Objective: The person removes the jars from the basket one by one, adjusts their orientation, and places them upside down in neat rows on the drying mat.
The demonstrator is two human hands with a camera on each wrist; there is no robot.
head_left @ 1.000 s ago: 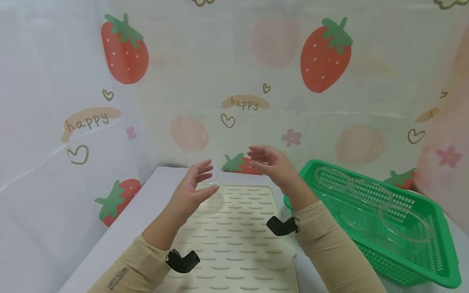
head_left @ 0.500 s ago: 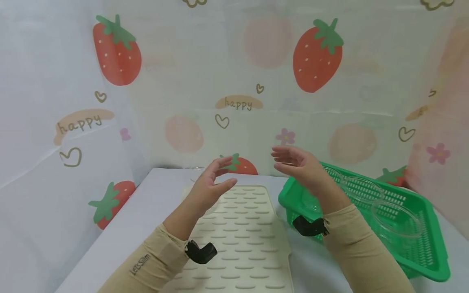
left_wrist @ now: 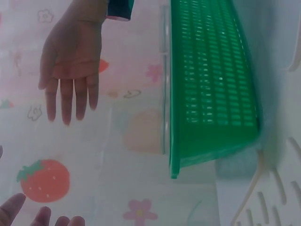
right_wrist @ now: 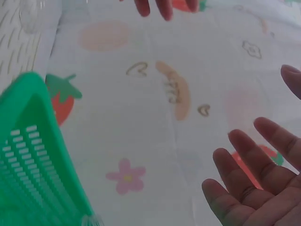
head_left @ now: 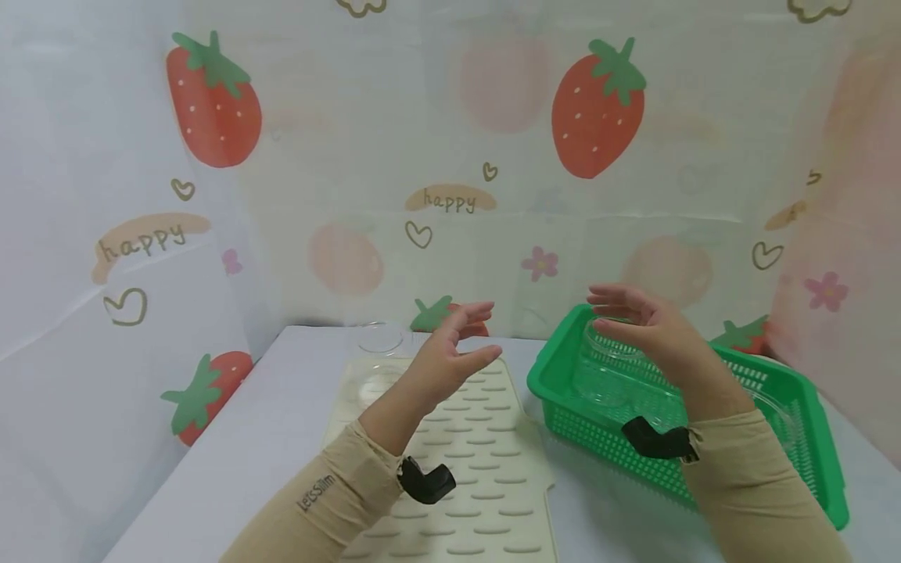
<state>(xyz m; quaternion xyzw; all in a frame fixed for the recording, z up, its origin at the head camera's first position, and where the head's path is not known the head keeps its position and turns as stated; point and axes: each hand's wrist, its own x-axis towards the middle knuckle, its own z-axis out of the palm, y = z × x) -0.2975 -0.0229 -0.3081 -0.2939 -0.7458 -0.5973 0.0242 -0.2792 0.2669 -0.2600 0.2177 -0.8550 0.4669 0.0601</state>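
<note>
My left hand is held in the air over the mat, fingers slightly bent and thumb apart, holding nothing. To the right, my right hand hangs above the green basket, its fingers loosely bent around nothing. A clear cylindrical container stands on the far left of the cream ridged mat, partly behind my left hand and wrist. Inside the basket are several similar clear containers, some hidden by my right arm. The right wrist view shows my right fingers spread and bare.
A white table surface surrounds the mat and basket. Behind it hangs a pale curtain printed with strawberries, closing off the back and sides. The basket's raised wall stands right of the mat.
Both hands have moved to the right, the left away from the clear container on the mat, the right over the basket. The head view has also shifted slightly. Neither hand has taken hold of anything.
</note>
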